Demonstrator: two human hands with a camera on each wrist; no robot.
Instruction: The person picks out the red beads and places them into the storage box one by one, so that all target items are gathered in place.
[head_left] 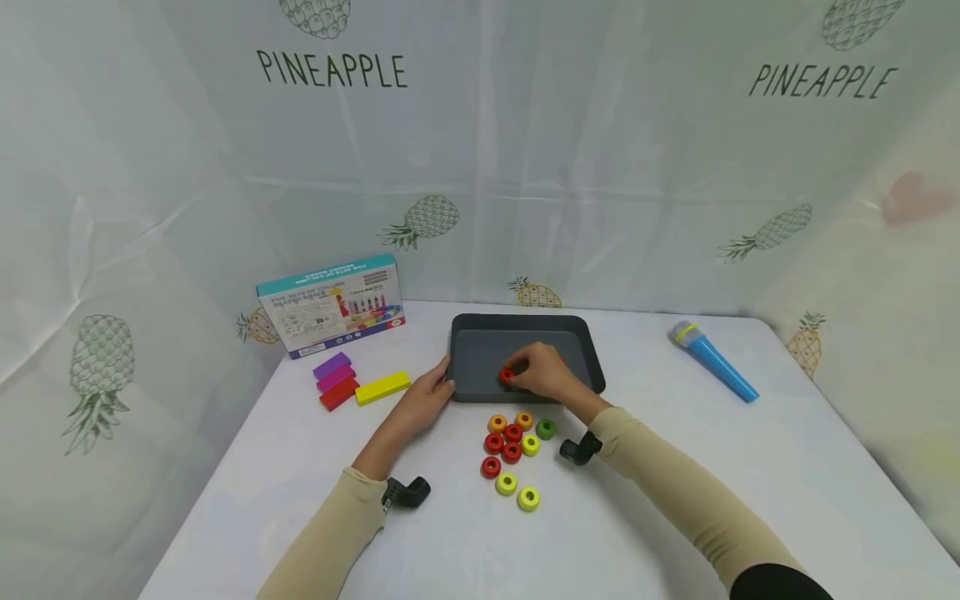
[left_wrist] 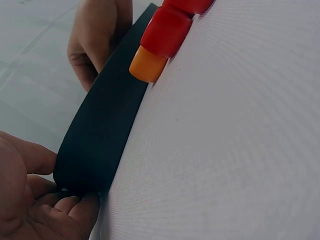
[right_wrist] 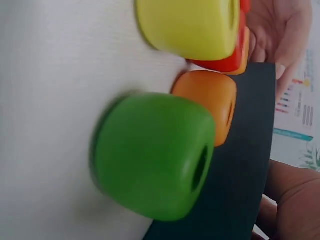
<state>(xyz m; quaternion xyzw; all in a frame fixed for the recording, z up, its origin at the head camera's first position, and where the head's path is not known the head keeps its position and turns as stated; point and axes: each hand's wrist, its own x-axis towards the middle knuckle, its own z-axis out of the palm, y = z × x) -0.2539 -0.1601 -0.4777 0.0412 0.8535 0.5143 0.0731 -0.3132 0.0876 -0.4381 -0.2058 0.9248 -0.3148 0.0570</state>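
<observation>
A dark grey tray (head_left: 525, 320) lies on the white table. My left hand (head_left: 425, 403) holds it by its near left corner; in the left wrist view that hand's fingers (left_wrist: 75, 212) curl at the tray's end. Over the tray, my right hand (head_left: 543, 372) pinches a red bead (head_left: 506, 376) between thumb and fingers. A bit of red shows inside the tray just beyond this hand. In front of the tray sit several loose beads: red (head_left: 492, 442), orange (head_left: 497, 423), yellow (head_left: 528, 498) and one green bead (head_left: 546, 428). The green bead also looms large in the right wrist view.
A toy box (head_left: 333, 307) leans at the back left. Near it lie a purple block (head_left: 332, 365), a magenta block (head_left: 336, 378), a red block (head_left: 340, 394) and a yellow block (head_left: 382, 388). A blue toy microphone (head_left: 716, 362) rests on the right.
</observation>
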